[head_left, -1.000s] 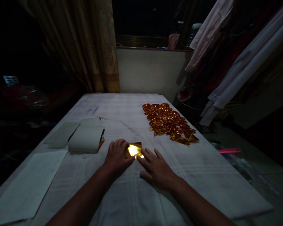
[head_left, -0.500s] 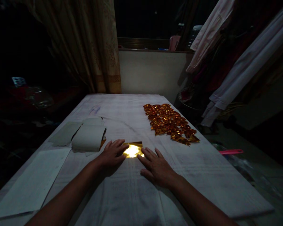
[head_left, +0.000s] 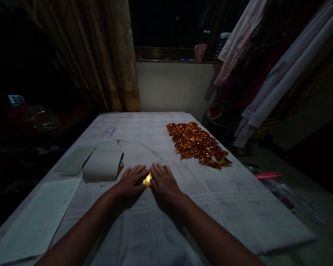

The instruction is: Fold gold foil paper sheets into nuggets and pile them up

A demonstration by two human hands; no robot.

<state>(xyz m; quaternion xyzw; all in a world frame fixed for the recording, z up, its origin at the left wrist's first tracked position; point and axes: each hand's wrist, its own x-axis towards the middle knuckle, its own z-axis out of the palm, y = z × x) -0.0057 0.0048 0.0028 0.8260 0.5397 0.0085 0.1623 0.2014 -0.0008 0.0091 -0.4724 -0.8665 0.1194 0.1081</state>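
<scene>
A shiny gold foil sheet (head_left: 147,179) lies flat on the cloth-covered table (head_left: 199,207), mostly hidden under my hands. My left hand (head_left: 132,180) rests on its left part, fingers stretched out and pointing right. Over its right part lies my right hand (head_left: 164,181), palm down with the fingers extended forward. A narrow bright strip of foil shows between the two hands. Left of my left hand is a curled stack of pale-backed sheets (head_left: 101,165), with a bit of gold showing at its right edge.
Folded gold foil pieces (head_left: 195,142) are grouped at the right of the table. White paper (head_left: 36,218) and greyish sheets (head_left: 76,159) lie on the left. Beyond the right edge are a pink handle (head_left: 268,175) and hanging clothes (head_left: 266,88). A curtain (head_left: 122,74) hangs behind.
My right hand has slid left across the foil and now covers its right part. My left hand has stayed nearly in place. The view has shifted slightly.
</scene>
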